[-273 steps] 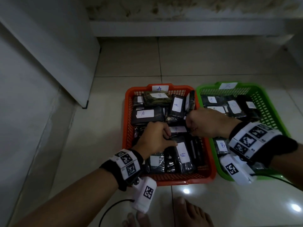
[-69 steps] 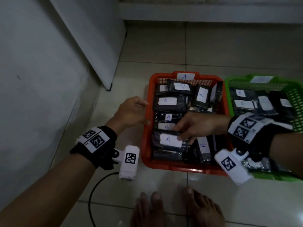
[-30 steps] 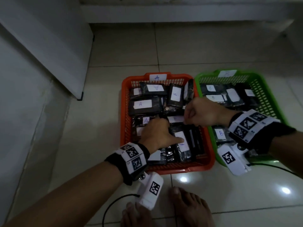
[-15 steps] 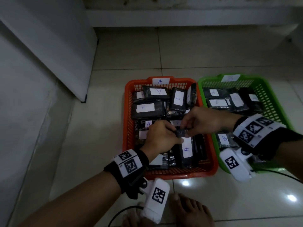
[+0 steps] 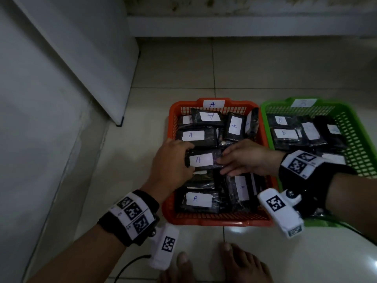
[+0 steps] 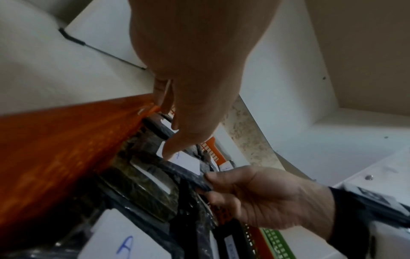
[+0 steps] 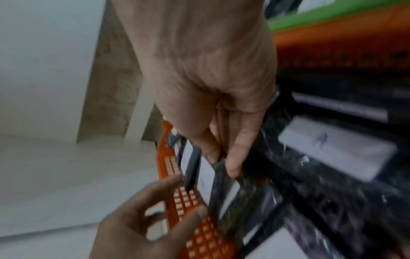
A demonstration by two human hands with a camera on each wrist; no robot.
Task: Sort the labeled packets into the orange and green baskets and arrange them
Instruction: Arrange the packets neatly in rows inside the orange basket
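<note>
On glossy pale floor tiles, an orange basket (image 5: 172,211) of plastic lattice is set touching a green basket (image 5: 359,139) of the same make. Both are packed with dark, crinkly rectangular packets bearing white paper labels, A in the orange, B in the green; several labels are blurred or covered. One A packet (image 5: 202,160) is held flat over the middle of the orange basket, its left end gripped by the left hand (image 5: 170,164), its right end pinched by the right hand (image 5: 247,158). The green basket's near side is hidden behind the right wrist.
</note>
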